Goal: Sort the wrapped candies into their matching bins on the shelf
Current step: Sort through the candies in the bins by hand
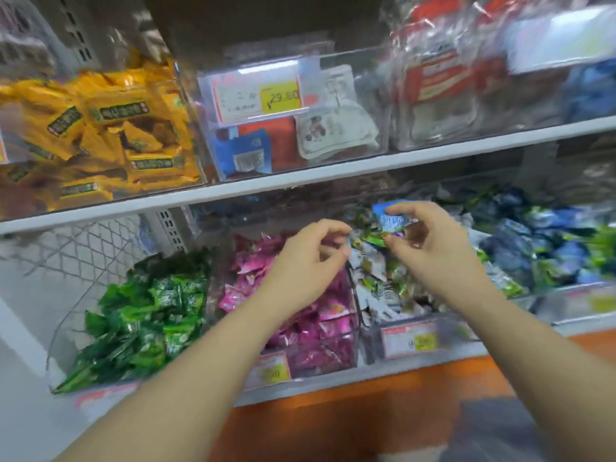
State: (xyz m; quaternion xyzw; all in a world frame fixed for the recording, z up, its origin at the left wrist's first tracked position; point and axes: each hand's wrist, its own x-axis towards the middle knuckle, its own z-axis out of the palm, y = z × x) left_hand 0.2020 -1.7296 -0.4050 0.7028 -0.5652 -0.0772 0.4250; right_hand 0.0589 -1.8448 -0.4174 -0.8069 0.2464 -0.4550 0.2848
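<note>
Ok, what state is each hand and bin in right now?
Left hand: pinches green-wrapped candy.
Right hand: pinches blue foil-wrapped candy.
Clear plastic bin of pink candies: well filled.
Clear plastic bin of green-and-white candies: well filled, under both hands.
Clear upper bin with yellow price tag: holds few packets.

green candies (146, 315) are shining lower left, pink candies (320, 315) centre, blue-and-green candies (550, 251) right, a blue wrapper (388, 215) mid-frame, yellow packets (116, 128) with dark labels upper left.

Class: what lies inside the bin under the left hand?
Pink wrapped candies fill the clear bin; the left hand and forearm hide some, and the candies cover its bottom.
</note>
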